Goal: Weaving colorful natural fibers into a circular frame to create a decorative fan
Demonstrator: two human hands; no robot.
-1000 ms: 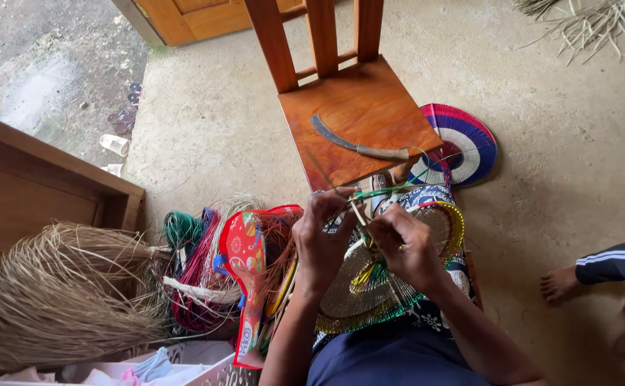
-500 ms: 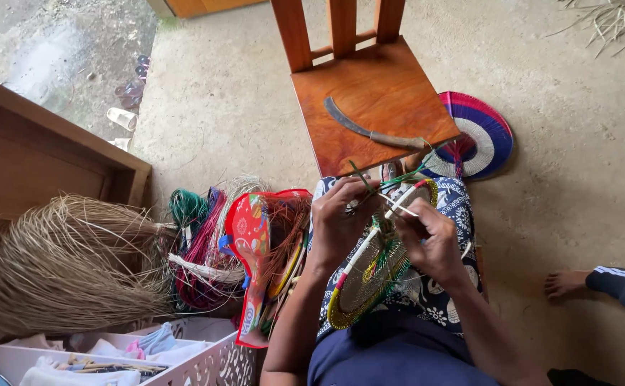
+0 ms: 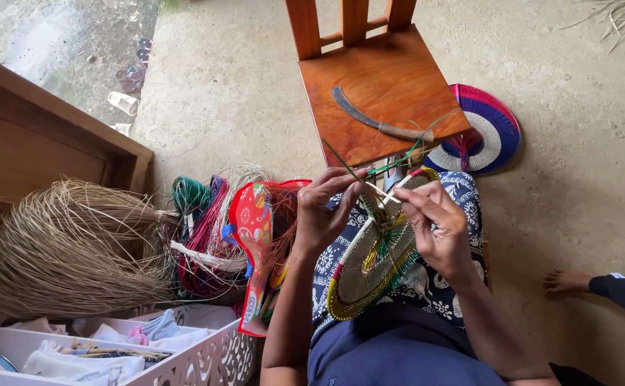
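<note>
**A:** So where are we with this? Looks like we're mid-weave on the round woven fan (image 3: 373, 261) resting on our lap, tilted, its rim running from 7 o'clock up to 1 o'clock.

**B:** Yep, our guess is we're working a thin strand (image 3: 380, 191) into the top edge. Left hand (image 3: 324, 212) sits at 10 o'clock of the fan, fingers curled in and pinching the strands near the rim. Right hand (image 3: 435, 221) is at 2 o'clock, thumb and forefinger closed on the pale strip, other fingers loosely bent.

**A:** Neither hand is slack then.

**B:** Nope, both gripping. Next bit probably needs a steady pull with the fan held firm so the coil stays tight.

**A:** What's around us?

**B:** Wooden chair (image 3: 380, 93) at 12 o'clock with a curved knife (image 3: 377, 121) on the seat, a finished fan (image 3: 484, 136) on the floor at 1 o'clock, coloured strand bundles (image 3: 201, 229) and dry fibre (image 3: 69, 243) at 9 o'clock.
</note>
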